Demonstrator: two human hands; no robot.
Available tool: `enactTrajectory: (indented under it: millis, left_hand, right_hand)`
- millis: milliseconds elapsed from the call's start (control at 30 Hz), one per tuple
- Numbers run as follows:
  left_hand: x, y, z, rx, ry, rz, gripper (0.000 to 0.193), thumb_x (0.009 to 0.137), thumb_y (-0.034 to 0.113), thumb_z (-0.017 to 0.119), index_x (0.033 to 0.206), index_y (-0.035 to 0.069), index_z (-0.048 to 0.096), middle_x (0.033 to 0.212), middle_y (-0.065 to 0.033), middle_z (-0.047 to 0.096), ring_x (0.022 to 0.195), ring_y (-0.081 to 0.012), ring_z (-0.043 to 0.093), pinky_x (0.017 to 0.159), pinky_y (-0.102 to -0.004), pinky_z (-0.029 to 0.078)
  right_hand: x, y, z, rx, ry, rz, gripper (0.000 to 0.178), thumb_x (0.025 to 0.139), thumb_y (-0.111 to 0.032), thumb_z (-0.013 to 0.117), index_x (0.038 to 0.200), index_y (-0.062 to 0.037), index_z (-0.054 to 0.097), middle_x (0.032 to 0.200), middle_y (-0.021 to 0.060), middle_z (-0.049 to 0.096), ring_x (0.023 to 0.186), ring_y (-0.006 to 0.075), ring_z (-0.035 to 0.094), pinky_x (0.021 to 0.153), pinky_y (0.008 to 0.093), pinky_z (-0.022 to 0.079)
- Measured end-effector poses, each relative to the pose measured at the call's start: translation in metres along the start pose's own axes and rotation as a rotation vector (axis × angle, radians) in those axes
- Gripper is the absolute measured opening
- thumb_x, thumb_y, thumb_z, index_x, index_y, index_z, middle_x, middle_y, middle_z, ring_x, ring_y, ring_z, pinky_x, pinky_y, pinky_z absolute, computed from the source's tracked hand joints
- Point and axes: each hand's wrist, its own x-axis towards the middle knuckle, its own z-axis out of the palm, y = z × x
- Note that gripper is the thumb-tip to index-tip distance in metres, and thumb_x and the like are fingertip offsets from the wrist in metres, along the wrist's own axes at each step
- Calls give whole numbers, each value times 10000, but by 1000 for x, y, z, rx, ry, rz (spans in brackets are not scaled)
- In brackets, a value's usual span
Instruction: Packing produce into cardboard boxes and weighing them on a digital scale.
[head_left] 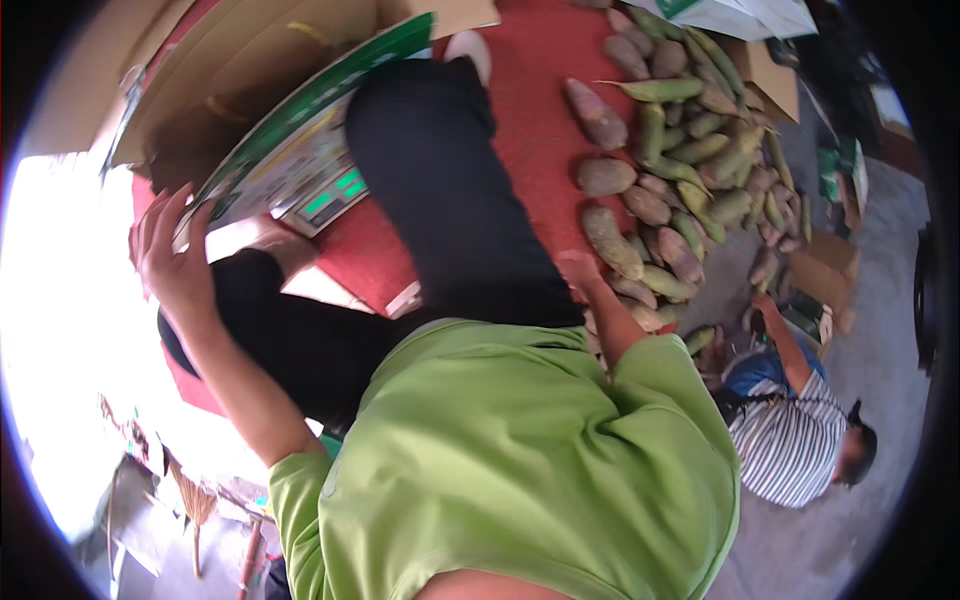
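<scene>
My left hand (175,265) is at the left, its fingers spread, by the lower end of a green-and-white carton panel (290,120). Whether the fingertips touch that panel is hard to make out. My right hand (580,270) is low beside my thigh, at the near left side of a heap of produce. Its fingers are blurred and partly out of sight. Closest to it lies a thick brownish tuber (612,242). The heap mixes purplish-brown tubers (606,177) with long green-yellow vegetables (655,90). A scale with a lit green display (325,205) stands between my legs and the carton.
Red matting (535,130) lies under the heap. Open brown cardboard (240,60) stands at the far left. Another person in a striped shirt (785,450) reaches toward the heap's right side, near a cardboard box (825,265). A broom (192,500) is at the lower left.
</scene>
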Motion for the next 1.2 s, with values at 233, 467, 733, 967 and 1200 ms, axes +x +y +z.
enactTrajectory:
  millis: [233, 467, 733, 967, 1200]
  left_hand:
    - [-6, -2, -8, 107, 3, 27, 198, 778, 112, 717, 973, 79, 717, 972, -37, 694, 1016, -217, 615, 938, -376, 421]
    - [-4, -2, -3, 79, -17, 31, 190, 791, 81, 709, 981, 75, 715, 985, -35, 695, 998, -213, 622, 917, -364, 446]
    - [-6, -3, -3, 41, 7, 32, 168, 825, 58, 679, 991, 52, 705, 1001, -53, 697, 994, -231, 630, 876, -367, 477]
    - [2, -6, 9, -4, -2, 61, 157, 849, 77, 670, 999, 43, 704, 997, -61, 696, 990, -228, 629, 882, -363, 482]
    - [-4, -6, 5, -43, 13, -78, 172, 870, 99, 659, 1022, 29, 699, 1007, -88, 681, 981, -201, 625, 862, -345, 500]
  right_hand:
    - [-13, -61, -14, 406, 188, 206, 145, 753, -208, 642, 863, -120, 674, 948, 78, 668, 924, 252, 641, 734, 400, 522]
    - [-24, -43, -51, 484, 370, 208, 259, 803, -126, 627, 1039, -23, 654, 838, 101, 682, 783, 221, 674, 655, 357, 526]
    - [-73, -24, -114, 59, 792, 646, 550, 726, -259, 677, 1239, -87, 576, 1342, 161, 508, 1230, 322, 482, 1009, 403, 409]
    - [-78, 46, -69, 214, 586, 500, 759, 705, -317, 734, 1374, -109, 441, 1408, 142, 444, 1299, 326, 414, 1036, 370, 384]
    - [-111, 31, -72, 723, 330, 534, 417, 729, -239, 701, 1103, -59, 659, 997, 125, 697, 955, 276, 659, 855, 341, 503]
